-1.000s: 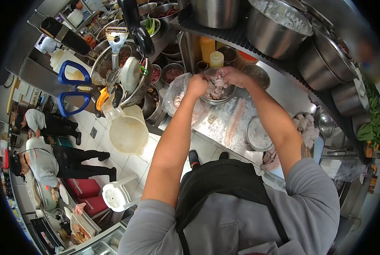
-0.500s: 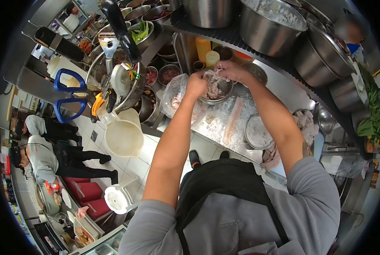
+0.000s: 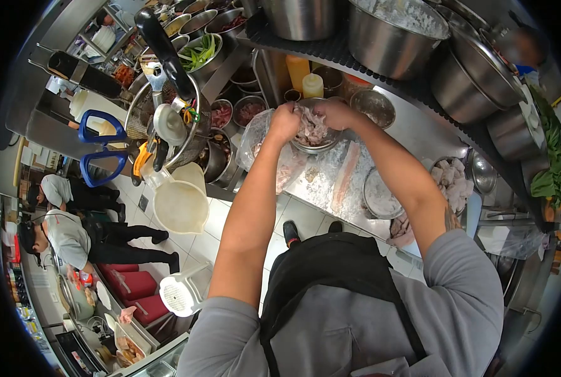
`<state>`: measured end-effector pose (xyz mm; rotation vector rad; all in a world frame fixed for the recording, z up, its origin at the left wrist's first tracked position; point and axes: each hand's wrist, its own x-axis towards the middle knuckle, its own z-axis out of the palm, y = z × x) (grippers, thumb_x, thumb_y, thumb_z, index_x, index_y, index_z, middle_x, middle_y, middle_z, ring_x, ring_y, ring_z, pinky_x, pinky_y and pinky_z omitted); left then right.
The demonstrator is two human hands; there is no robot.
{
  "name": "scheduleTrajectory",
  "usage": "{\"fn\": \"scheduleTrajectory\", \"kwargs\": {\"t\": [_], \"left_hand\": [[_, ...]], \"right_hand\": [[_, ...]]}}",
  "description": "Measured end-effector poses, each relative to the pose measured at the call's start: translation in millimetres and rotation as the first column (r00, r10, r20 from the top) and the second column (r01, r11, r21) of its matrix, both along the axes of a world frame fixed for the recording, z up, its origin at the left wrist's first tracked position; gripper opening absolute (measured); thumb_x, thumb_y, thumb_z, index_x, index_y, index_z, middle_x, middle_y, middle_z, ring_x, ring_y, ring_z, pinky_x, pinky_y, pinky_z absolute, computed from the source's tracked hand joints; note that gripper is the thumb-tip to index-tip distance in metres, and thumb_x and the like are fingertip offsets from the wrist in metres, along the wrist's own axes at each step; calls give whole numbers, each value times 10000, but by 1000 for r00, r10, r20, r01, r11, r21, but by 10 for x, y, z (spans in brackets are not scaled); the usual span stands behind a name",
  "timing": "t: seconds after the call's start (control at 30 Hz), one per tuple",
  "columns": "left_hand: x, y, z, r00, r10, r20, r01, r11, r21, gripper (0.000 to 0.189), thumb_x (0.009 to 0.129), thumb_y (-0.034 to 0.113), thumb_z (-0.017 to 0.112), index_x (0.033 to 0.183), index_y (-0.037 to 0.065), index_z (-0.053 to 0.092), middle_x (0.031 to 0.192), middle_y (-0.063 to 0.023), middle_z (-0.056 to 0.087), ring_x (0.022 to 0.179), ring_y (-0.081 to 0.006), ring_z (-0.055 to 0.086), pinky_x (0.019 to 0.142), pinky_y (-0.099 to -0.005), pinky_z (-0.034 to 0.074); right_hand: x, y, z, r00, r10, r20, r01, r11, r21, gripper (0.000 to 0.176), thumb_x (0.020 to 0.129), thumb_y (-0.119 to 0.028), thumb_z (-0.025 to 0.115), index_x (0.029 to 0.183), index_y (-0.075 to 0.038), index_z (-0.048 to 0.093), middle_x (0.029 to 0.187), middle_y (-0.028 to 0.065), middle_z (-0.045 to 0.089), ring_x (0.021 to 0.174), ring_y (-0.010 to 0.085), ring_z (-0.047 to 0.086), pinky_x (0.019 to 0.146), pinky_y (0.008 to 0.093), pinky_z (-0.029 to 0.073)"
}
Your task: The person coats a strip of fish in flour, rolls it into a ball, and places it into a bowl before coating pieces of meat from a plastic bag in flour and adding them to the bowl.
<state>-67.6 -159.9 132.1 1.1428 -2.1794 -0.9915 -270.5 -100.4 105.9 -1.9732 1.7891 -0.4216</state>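
Note:
Pale, floury meat pieces lie in a metal bowl on the steel counter. At the bowl's left side, my left hand is closed on the meat. My right hand is at the upper right of the bowl, its fingers blurred and closed round something I cannot make out. A clear plastic bag with meat in it lies left of the bowl. A long pale strip of meat rests on the floured counter, beside a bowl of flour.
More meat sits at the right end of the counter. Above hangs a shelf with large metal pots. Scissors and a strainer hang at the left. Two people stand at the far left.
My right hand has moved slightly down and left, closer to the meat in the bowl. The strip of meat it pulled up has gone down. My left hand has shifted slightly.

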Motion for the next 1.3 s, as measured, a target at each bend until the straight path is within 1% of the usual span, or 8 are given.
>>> {"fn": "scheduleTrajectory", "kwargs": {"t": [0.13,0.3,0.63,0.9,1.0,1.1,1.17,1.3], "left_hand": [[-16,8,116,998,45,-41,-44,999,5,309,897,175,561,1066,-65,657,973,-249,701,927,-341,687,816,-418,501],[1,10,217,998,56,-26,-56,998,-1,329,853,221,572,1024,-42,668,1025,-310,658,1027,-470,620,871,-502,488],[-37,100,236,986,166,26,-165,986,-39,318,837,216,573,1012,-28,676,1016,-305,664,1020,-473,621,882,-513,489],[-41,114,69,997,74,-19,-74,997,-2,295,823,145,598,1064,-7,674,1010,-294,676,1012,-449,640,898,-491,495],[-77,120,-68,992,94,80,-80,984,-159,320,818,113,605,1115,11,667,1015,-259,694,1003,-430,651,907,-467,498],[-151,184,-70,987,16,-162,-40,989,-146,375,808,125,635,1169,24,651,1039,-223,707,999,-413,658,910,-432,503],[-201,184,-74,967,-30,-253,50,996,74,368,799,134,656,1152,31,667,1040,-207,714,986,-400,666,895,-415,512],[-211,187,-86,977,5,-213,23,991,128,287,818,148,682,1062,-1,712,992,-205,724,920,-312,696,843,-351,515]], "right_hand": [[59,47,-39,998,-14,-65,-2,970,-242,366,731,-23,629,1085,-90,693,1076,172,689,1007,345,656,885,434,511],[148,-24,70,984,-25,-176,-2,988,-154,358,743,-19,614,1090,-55,695,1081,193,690,1029,345,657,885,433,523],[222,-102,-170,884,116,-452,-45,985,166,261,750,-77,607,972,-61,744,968,208,703,943,348,676,833,444,528],[-156,-165,257,996,-10,90,9,1000,16,336,746,-4,560,1043,-48,710,1019,175,714,943,313,685,826,391,527],[-149,-74,544,964,-59,257,42,996,73,406,744,44,522,1117,-28,665,978,126,696,875,237,656,767,345,514],[-113,2,687,886,-89,455,15,986,164,424,758,70,508,1160,-2,621,896,79,664,785,161,612,693,295,495],[-127,-4,662,793,-84,603,-38,982,186,389,781,66,529,1158,10,605,855,61,639,747,132,584,660,269,480],[-122,-30,634,813,-55,579,-16,993,118,315,839,25,569,1153,15,591,885,78,666,745,132,614,652,266,492]]}}
